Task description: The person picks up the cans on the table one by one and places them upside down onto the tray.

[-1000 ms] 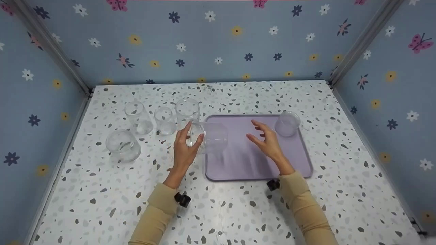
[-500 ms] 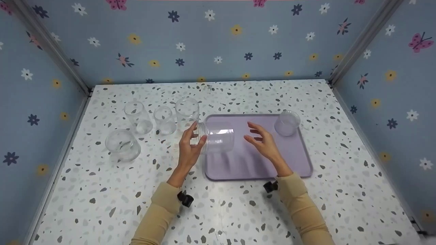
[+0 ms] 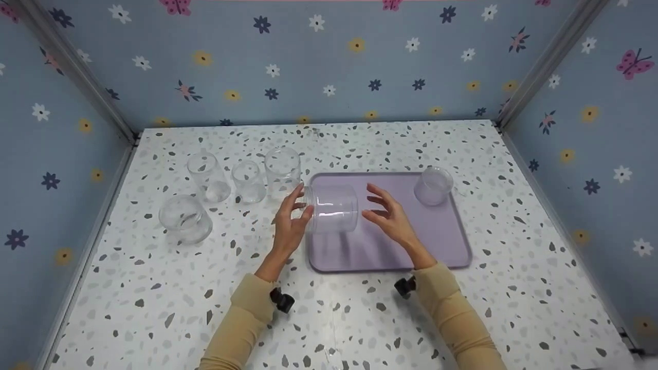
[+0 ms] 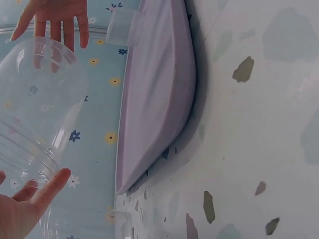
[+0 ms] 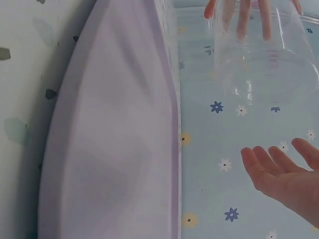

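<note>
My left hand [image 3: 291, 226] grips a large clear jar [image 3: 334, 208] by its ridged neck, thumb and fingers spread round it. The jar lies sideways in the air over the left part of the lilac tray [image 3: 360, 257], its base toward the right. In the left wrist view the ridged neck of the jar [image 4: 30, 149] sits at my left fingertips, clear of the tray. Just right of the base, my right hand [image 3: 393, 218] is held with fingers apart and relaxed, holding nothing; the right wrist view has a gap between this hand [image 5: 284, 174] and the jar [image 5: 266, 64].
A small clear cup [image 3: 434, 186] stands at the tray's back right corner. Left of the tray are a wide clear jar [image 3: 186, 220], a tall glass [image 3: 209, 177], a small glass [image 3: 249, 182] and another tall container [image 3: 282, 167]. Patterned walls enclose the speckled table [image 3: 329, 318].
My left hand has carried the jar to the right, further over the tray. My right hand has shifted left, closer to the jar's base. The other glassware has stayed put.
</note>
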The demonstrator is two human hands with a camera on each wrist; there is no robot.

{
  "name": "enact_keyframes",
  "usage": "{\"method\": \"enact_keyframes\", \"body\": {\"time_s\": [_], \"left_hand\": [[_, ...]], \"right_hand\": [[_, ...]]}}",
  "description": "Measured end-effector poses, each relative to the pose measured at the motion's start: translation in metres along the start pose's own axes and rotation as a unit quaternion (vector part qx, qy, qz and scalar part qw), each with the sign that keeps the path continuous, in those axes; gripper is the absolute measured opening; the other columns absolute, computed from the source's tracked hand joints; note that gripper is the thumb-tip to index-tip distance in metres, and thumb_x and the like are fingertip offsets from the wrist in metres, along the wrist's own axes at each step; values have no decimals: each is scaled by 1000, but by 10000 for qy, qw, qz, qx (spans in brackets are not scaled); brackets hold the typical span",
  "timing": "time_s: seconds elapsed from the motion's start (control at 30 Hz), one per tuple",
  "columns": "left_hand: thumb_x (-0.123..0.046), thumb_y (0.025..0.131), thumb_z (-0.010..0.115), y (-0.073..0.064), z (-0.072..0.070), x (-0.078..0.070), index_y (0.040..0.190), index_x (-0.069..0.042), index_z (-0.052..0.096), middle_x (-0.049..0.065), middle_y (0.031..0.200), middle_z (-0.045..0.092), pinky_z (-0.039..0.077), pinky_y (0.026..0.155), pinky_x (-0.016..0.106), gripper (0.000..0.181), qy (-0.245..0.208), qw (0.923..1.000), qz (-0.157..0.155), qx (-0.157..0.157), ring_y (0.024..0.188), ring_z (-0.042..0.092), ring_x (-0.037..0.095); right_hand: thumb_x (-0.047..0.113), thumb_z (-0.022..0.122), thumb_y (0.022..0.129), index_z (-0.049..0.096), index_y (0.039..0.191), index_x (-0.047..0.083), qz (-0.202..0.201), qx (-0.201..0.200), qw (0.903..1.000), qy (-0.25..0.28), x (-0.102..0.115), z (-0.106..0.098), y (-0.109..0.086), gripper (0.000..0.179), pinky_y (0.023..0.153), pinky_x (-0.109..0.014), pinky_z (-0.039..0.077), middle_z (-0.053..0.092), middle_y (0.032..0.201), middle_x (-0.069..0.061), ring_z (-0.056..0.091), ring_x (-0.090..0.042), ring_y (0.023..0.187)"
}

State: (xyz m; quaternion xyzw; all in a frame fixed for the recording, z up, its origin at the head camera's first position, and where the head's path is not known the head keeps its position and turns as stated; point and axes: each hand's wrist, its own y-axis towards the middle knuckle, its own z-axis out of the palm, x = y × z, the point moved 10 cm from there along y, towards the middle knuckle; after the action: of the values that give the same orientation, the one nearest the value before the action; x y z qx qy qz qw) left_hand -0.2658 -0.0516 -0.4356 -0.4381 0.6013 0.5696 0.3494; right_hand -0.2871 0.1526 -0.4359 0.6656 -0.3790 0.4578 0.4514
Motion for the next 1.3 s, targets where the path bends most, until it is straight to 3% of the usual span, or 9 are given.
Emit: {"method": "enact_keyframes", "body": {"time_s": [0.2, 0.37, 0.53, 0.87, 1.1, 1.3], "left_hand": [[-8, 84, 49, 0, 5, -5, 130, 6, 38, 27, 117, 44, 48, 68, 40, 49, -178, 9992, 318, 157, 97, 50, 38], [-5, 83, 49, 1, 7, -10, 128, 9, 39, 30, 115, 45, 46, 74, 40, 48, -217, 9975, 643, 192, 94, 50, 45], [-9, 84, 49, 0, 9, -13, 127, 10, 39, 32, 114, 45, 48, 69, 35, 49, -293, 9963, 765, 269, 94, 51, 42], [-17, 85, 47, -1, 14, -18, 127, 12, 38, 31, 116, 44, 46, 79, 36, 52, -508, 9930, 991, 405, 97, 49, 44], [-16, 82, 44, 0, 18, -18, 127, 12, 37, 30, 118, 43, 40, 85, 46, 54, -596, 9920, 997, 493, 102, 46, 40], [-27, 85, 45, -1, 18, -21, 127, 13, 37, 31, 117, 44, 42, 82, 42, 58, -543, 9916, 1074, 465, 98, 48, 41]], "right_hand": [[-7, 59, 80, 26, 135, -8, 44, 391, 9992, -17, -2, 8, -2, 64, 90, -53, 34, 28, 138, -23, 34, -38, 119], [-9, 58, 80, 20, 137, -8, 124, 689, 9969, 348, -7, 12, -2, 69, 91, -53, 34, 22, 140, -23, 29, -40, 122], [-9, 60, 78, 15, 140, -3, 221, 972, 9926, 694, -19, 16, -1, 76, 92, -48, 35, 15, 143, -20, 29, -37, 123], [30, 74, 71, 11, 142, 6, 123, 1289, 9871, 938, -23, 22, -4, 98, 89, -47, 39, 10, 144, -20, 31, -37, 122], [37, 76, 66, 7, 143, 7, 201, 1373, 9822, 1268, -22, 27, -5, 107, 87, -47, 40, 7, 143, -23, 31, -39, 119], [39, 76, 65, 7, 143, 8, 187, 1301, 9830, 1286, -20, 28, -6, 109, 87, -48, 40, 8, 144, -18, 32, -38, 119]]}}
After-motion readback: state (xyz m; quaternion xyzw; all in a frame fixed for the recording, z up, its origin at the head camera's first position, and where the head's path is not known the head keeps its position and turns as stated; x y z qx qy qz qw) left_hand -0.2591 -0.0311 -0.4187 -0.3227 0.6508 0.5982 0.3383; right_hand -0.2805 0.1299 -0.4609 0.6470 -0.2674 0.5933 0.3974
